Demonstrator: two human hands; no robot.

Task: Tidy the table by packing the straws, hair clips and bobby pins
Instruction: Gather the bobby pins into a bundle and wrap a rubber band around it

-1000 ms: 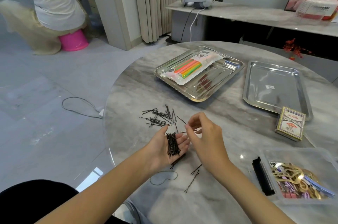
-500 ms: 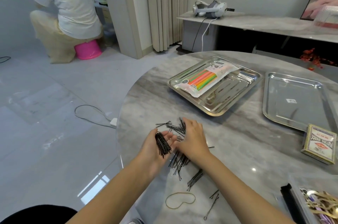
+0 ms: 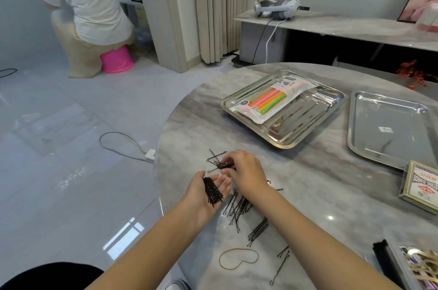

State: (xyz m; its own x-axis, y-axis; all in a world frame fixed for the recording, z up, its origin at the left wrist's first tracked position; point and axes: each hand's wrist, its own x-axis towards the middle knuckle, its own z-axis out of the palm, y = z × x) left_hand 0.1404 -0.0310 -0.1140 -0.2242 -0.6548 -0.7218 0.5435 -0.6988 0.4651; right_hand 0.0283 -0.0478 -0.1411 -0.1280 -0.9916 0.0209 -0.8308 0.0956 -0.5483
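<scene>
My left hand (image 3: 203, 195) lies palm up over the table's near left edge, and a bundle of black bobby pins (image 3: 212, 191) rests in it. My right hand (image 3: 246, 172) reaches over a small heap of loose bobby pins (image 3: 216, 161) and pinches some of them. More bobby pins (image 3: 239, 209) lie scattered under my right forearm, with another cluster (image 3: 258, 231) nearer to me. A packet of coloured straws (image 3: 270, 100) lies in the left steel tray (image 3: 296, 140). Hair clips (image 3: 424, 266) fill a clear box at the lower right.
An empty steel tray (image 3: 388, 128) sits at the right, with a card box (image 3: 420, 186) in front of it. A rubber band (image 3: 238, 259) lies near the table's front edge. A black lid (image 3: 386, 263) leans by the clip box. A person sits on a pink stool (image 3: 117, 59) far left.
My right hand has moved away from my left palm and forward to the loose heap of pins. The camera has tilted up and left, so the clip box has slid to the frame's corner.
</scene>
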